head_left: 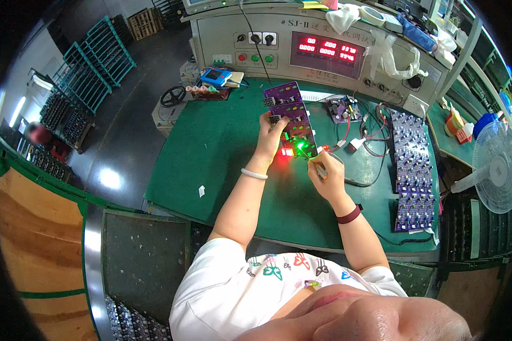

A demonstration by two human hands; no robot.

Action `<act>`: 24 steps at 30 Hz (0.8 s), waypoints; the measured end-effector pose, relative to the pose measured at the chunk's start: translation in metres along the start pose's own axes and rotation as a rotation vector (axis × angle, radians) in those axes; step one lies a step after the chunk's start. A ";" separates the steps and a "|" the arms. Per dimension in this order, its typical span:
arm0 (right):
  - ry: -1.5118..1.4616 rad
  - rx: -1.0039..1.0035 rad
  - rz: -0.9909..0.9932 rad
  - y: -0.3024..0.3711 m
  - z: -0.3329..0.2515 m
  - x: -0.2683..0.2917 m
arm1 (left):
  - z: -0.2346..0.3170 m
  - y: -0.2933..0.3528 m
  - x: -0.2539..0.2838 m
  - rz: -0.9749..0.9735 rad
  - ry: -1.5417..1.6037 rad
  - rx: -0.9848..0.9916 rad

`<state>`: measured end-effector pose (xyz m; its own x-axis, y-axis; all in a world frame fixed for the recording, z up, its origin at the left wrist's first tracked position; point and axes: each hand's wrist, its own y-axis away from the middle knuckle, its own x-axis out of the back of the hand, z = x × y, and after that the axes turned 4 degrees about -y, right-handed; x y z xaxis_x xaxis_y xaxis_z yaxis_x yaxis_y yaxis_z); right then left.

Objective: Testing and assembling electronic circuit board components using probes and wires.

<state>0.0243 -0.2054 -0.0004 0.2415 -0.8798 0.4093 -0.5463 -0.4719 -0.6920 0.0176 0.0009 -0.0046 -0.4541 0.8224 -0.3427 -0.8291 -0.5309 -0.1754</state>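
My left hand (270,136) is closed on the left edge of a long purple circuit board panel (294,108), held tilted above the green bench. Several small digit displays and buttons sit along the panel. At its near end a green light shines, and a small display glows red beside it. My right hand (329,179) is closed around a slim pen-like tool (321,170), whose tip is at the panel's lit near corner. Whether the tip touches the board I cannot tell. Wires (342,143) run off to the right from near this corner.
On the green bench (205,153), rows of purple boards (412,165) lie at the right. A bare board (344,108) with cables sits behind my right hand. A test console (330,54) with red readouts stands at the back, a blue meter (215,77) before it, a white fan (495,167) at the far right.
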 end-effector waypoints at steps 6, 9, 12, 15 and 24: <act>-0.002 -0.001 -0.003 0.001 0.001 0.000 | -0.001 -0.001 0.000 0.015 -0.017 -0.004; -0.007 0.000 -0.009 0.001 0.002 0.000 | -0.003 -0.002 0.000 0.005 0.015 -0.017; 0.003 0.003 -0.009 0.000 0.000 0.001 | -0.003 -0.001 -0.001 0.004 0.022 -0.003; 0.010 0.021 0.007 -0.001 -0.001 0.001 | -0.002 -0.001 -0.001 0.009 0.010 0.004; 0.001 0.023 0.006 -0.001 -0.001 0.000 | -0.001 -0.001 -0.001 0.001 0.027 -0.004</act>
<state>0.0243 -0.2046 0.0013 0.2373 -0.8828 0.4055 -0.5295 -0.4675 -0.7079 0.0194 0.0000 -0.0050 -0.4464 0.8160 -0.3673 -0.8270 -0.5329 -0.1789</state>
